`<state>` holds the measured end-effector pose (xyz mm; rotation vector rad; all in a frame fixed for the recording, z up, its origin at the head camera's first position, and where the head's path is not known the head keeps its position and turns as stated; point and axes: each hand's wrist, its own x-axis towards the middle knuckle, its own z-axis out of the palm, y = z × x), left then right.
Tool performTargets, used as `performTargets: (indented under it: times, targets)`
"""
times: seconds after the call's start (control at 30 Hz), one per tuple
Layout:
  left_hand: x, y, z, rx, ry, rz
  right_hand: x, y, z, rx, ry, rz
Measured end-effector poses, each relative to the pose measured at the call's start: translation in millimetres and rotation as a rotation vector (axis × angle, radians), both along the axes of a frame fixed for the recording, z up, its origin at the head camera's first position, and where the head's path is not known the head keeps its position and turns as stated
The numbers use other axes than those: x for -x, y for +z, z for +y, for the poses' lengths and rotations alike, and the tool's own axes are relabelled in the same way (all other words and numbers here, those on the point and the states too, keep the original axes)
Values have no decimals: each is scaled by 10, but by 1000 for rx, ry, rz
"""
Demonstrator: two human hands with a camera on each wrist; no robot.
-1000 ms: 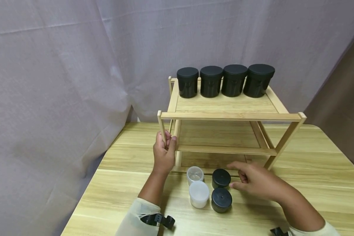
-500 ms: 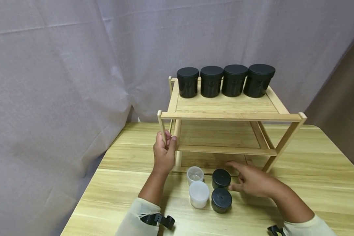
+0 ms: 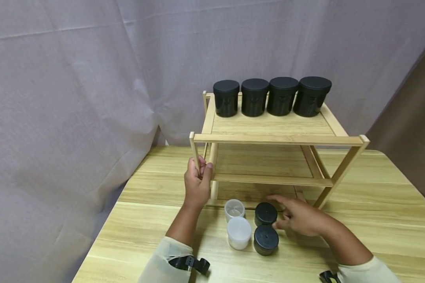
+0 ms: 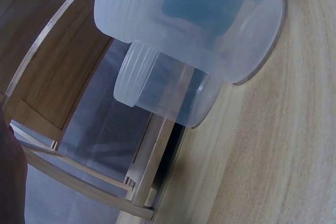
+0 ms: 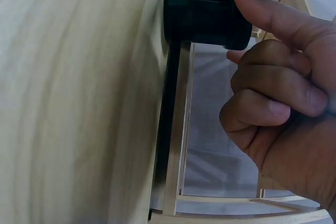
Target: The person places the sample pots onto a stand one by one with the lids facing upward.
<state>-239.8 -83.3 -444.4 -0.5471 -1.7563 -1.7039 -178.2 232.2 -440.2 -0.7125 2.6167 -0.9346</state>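
Note:
My left hand (image 3: 200, 169) grips the front-left post of a two-shelf wooden rack (image 3: 276, 138). In front of the rack stand two small black jars, a rear one (image 3: 265, 213) and a near one (image 3: 266, 239). To their left are an open clear jar (image 3: 234, 209) and a frosted one (image 3: 239, 232). My right hand (image 3: 277, 212) is at the rear black jar's right side, index finger stretched past its far side. In the right wrist view the thumb (image 5: 273, 17) touches the lid edge of that jar (image 5: 202, 9), with the other fingers curled. The left wrist view shows the frosted jar (image 4: 210, 19) close up.
Several taller black jars (image 3: 254, 97) line the back of the rack's top shelf; the lower shelf (image 3: 262, 161) holds nothing. The wooden table (image 3: 375, 220) ends at a grey curtain (image 3: 74, 98) on the left and behind.
My right hand has slid left, closing in on the rear black jar until the thumb meets it. The left hand has stayed on the rack post.

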Motion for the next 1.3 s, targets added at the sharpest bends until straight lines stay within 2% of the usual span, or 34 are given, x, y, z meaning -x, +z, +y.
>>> performTargets:
  times: [0.13, 0.23, 0.43, 0.87, 1.03, 1.3]
  targets:
    - [2, -2, -1, 4, 12, 4, 16, -22, -19, 62, 0, -101]
    - [4, -5, -1, 7, 14, 6, 19, -35, -29, 65, -8, -123]
    - [3, -1, -5, 8, 1, 4, 22, -45, -30, 37, -19, -107]
    - [-5, -8, 5, -3, -4, -1, 19, -65, -8, 68, 4, -83]
    - [1, -3, 13, -1, 8, 1, 25, -47, 10, 101, -5, -90]
    - [0, 5, 11, -6, 8, 2, 30, 7, 26, 92, -11, -51]
